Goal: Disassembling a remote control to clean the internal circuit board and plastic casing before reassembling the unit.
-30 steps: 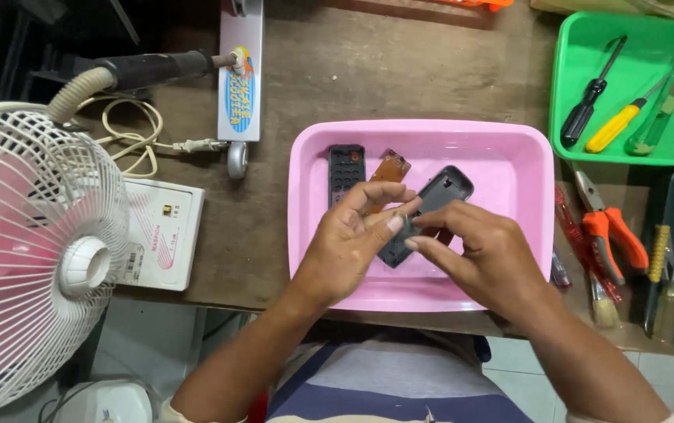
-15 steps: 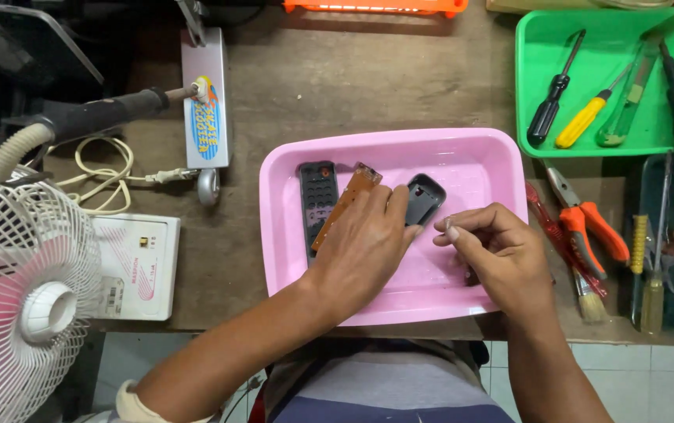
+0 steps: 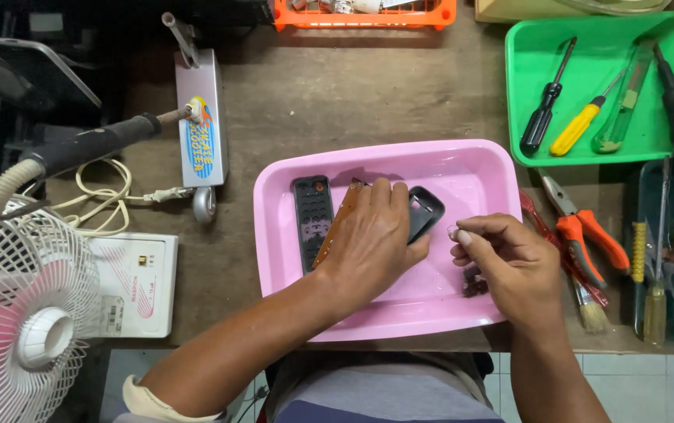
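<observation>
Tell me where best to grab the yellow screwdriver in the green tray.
Probably grip the yellow screwdriver by its thick handle, coming from above. It lies flat and slanted in the green tray, with bare tray on both sides of the handle for fingers.

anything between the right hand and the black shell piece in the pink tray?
Nothing visible. The right hand pinches a tiny part beside the black shell piece, with only bare pink tray floor between. The left hand already rests on the shell's other side.
</observation>
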